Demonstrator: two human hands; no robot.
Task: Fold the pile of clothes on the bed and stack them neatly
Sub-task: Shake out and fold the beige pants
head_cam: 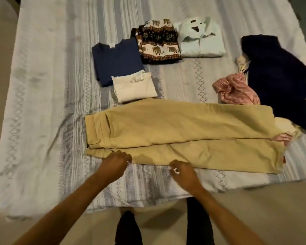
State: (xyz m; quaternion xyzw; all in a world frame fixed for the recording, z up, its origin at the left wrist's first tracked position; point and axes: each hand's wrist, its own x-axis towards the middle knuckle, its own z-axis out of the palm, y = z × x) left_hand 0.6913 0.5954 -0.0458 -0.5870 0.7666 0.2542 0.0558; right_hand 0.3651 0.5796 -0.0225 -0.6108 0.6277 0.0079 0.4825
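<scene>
Tan trousers point(175, 133) lie flat across the bed, one leg over the other, with the waistband to the left. My left hand point(116, 162) has its fingers curled down onto the near edge of the trousers below the waistband. My right hand point(183, 171) hovers at the same near edge, fingers loosely curled with bedspread showing between them, holding nothing. Folded pieces lie beyond: a navy top point(117, 61), a white top point(134, 87), an elephant-print garment point(157, 43) and a pale green shirt point(200, 38). Unfolded clothes lie at the right: a dark navy garment point(276, 75) and pink cloth point(235, 91).
The bed has a white and grey patterned bedspread point(42, 103); its near edge runs just past my forearms. Beige floor shows on both sides and below. My dark-clad legs point(129, 228) stand against the bed's front edge. More pink and cream cloth point(284, 137) peeks from under the trouser cuffs.
</scene>
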